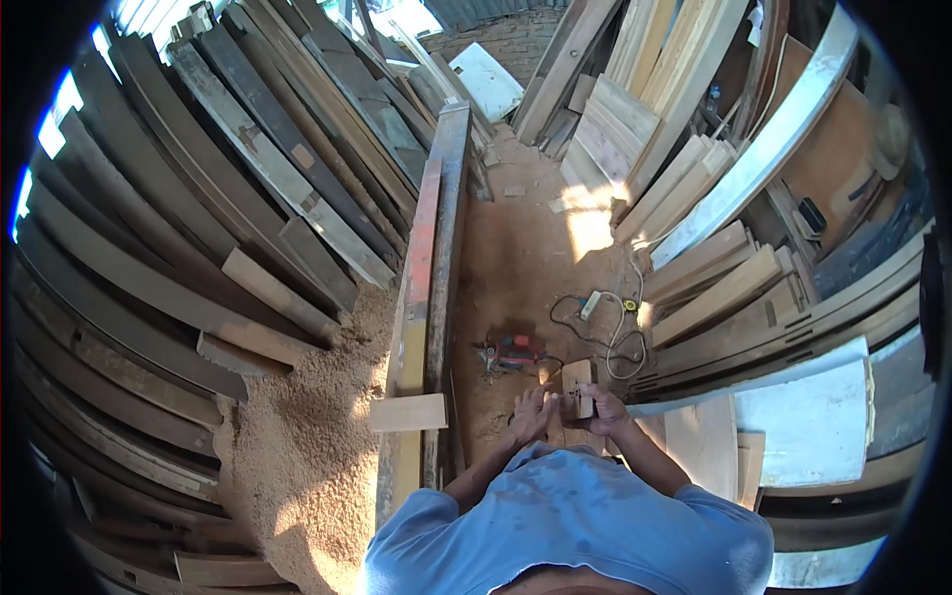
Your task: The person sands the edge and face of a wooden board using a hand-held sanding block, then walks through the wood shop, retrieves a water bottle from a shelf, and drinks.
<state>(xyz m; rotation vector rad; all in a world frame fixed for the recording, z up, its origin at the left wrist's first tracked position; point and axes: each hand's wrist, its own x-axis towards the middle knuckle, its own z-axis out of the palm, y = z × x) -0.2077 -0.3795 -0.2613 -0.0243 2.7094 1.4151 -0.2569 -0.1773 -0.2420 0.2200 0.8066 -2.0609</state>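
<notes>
Patchy sunlight, top-left glare — bent edges

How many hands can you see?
2: the left hand is just left of the wooden block, and the right hand holds the block's right side.

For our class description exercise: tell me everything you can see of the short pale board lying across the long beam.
The short pale board is roughly rectangular, light brown, and looks like bare wood, with no paint or fittings visible. It lies crosswise on the long beam, over a yellow strip, forward and left of the person. Its left end seems to jut slightly past the beam's edge. Nothing is seen resting on it; its underside is hidden.
</notes>
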